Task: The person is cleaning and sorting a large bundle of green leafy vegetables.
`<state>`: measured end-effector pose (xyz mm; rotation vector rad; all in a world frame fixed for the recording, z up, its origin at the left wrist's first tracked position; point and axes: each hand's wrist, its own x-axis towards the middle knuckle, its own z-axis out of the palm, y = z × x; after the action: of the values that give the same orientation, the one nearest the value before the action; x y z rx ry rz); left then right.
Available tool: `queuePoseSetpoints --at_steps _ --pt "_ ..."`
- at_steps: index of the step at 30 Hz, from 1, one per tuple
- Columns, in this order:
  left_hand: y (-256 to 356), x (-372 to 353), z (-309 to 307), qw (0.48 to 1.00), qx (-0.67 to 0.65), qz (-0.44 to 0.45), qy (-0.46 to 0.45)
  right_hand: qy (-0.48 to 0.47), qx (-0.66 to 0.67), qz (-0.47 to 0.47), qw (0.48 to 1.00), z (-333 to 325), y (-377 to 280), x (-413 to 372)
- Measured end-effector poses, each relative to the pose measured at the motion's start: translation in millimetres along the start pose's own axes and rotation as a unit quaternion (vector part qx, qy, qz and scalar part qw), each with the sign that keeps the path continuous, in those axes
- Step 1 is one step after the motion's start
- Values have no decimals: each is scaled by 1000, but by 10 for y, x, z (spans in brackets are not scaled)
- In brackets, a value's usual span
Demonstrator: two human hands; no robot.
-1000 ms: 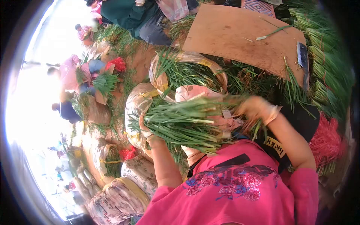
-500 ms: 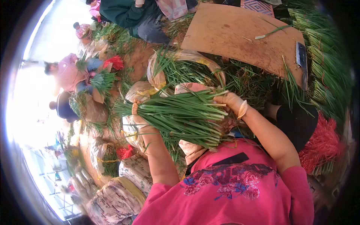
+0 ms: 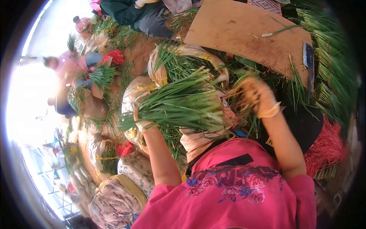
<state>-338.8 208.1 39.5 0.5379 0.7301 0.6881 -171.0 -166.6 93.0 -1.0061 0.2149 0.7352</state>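
Observation:
A fanned bunch of long green stalks (image 3: 179,101) lies across the middle of the view, its pale cut ends toward the right. My left hand (image 3: 142,121) grips it at its leafy left end, fingers wrapped around the leaves. To the right of the stalk ends is my right hand (image 3: 259,95), blurred by motion, closed on a tangle of brownish-green dry leaves (image 3: 240,93). A gap separates that hand from the bunch. Pinkish cloth (image 3: 194,143) shows below the bunch, above my lap.
A brown board (image 3: 244,36) holds a knife (image 3: 308,57) at its right edge. Bundled stalks (image 3: 328,61) line the far right, above red ties (image 3: 329,147). An open plastic bag (image 3: 155,63) of greens stands ahead. Several people sit at the left and top, one in pink (image 3: 70,65).
My right hand has moved right and up, away from the stalk ends, and now carries dry leaves. The bunch in my left hand has fanned out and tilted slightly.

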Motion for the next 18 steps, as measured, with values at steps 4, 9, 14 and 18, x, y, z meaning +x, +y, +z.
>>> queuePoseSetpoints --at_steps 4,9,14,18 --pt "-102 64 -170 999 -31 19 -9 -28 -237 67 969 -533 -92 92" --pt "-133 20 -172 998 -60 5 5 -164 -387 117 900 -273 855 53" --pt "-148 131 -446 999 -35 22 22 56 0 2 998 -920 157 148" --pt "-188 -73 -309 998 -57 16 28 0 -34 -55 998 -1080 125 63"
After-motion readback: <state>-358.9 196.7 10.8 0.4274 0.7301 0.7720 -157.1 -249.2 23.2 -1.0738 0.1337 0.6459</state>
